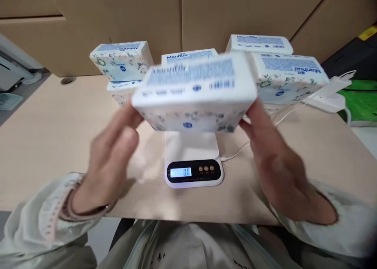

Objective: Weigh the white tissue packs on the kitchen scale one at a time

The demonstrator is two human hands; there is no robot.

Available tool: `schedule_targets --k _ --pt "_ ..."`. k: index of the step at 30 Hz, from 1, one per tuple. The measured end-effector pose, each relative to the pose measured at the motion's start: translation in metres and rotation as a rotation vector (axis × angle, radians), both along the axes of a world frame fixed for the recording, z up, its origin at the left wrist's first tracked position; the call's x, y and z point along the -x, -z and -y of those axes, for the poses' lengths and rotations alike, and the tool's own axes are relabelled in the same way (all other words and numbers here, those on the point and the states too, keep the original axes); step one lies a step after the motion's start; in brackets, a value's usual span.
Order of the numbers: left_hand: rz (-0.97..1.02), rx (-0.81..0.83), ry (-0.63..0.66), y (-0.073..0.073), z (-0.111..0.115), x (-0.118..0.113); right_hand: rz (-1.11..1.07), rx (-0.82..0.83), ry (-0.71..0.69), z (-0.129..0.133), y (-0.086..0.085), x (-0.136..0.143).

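Between my two hands I hold a white and blue tissue pack [194, 92], raised above a white kitchen scale [191, 147] and slightly blurred. My left hand [112, 155] presses against its left end, and my right hand [271, 159] grips the right end. Some fingertips are hidden behind the pack. The scale's lit display [180, 172] reads 0.0, and the pack covers the far part of its plate from view.
Stacked tissue packs stand at the back left [122, 63] and back right [288, 76], with another pack [188, 56] behind the held one. Cardboard boxes [123, 17] form a wall behind. A white cable [240, 150] runs from the scale toward a power strip [326, 100].
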State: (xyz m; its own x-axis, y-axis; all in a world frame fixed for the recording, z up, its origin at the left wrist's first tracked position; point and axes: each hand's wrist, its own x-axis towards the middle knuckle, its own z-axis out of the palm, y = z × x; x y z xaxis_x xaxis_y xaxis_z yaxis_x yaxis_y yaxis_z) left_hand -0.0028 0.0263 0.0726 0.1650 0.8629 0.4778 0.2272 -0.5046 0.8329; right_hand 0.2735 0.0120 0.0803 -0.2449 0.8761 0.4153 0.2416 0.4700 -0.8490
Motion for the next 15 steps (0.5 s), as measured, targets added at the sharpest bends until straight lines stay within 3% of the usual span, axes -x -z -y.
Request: schedule_targets --k 4,7,11,15 --pt "-0.21 -0.03 0.085 0.036 0.02 0.018 -0.048 0.097 -0.103 0.023 0.054 -0.015" --pt "-0.314 -0.129 0.128 0.052 0.02 0.023 -0.073 0.099 -0.084 0.02 0.079 -0.02" --pt "-0.311 -0.105 0.137 0.064 0.018 0.02 -0.217 0.121 0.049 0.016 0.094 -0.02" --pt "-0.11 0.011 0.036 0.073 0.014 0.02 -0.372 0.128 0.186 0.016 0.095 -0.018"
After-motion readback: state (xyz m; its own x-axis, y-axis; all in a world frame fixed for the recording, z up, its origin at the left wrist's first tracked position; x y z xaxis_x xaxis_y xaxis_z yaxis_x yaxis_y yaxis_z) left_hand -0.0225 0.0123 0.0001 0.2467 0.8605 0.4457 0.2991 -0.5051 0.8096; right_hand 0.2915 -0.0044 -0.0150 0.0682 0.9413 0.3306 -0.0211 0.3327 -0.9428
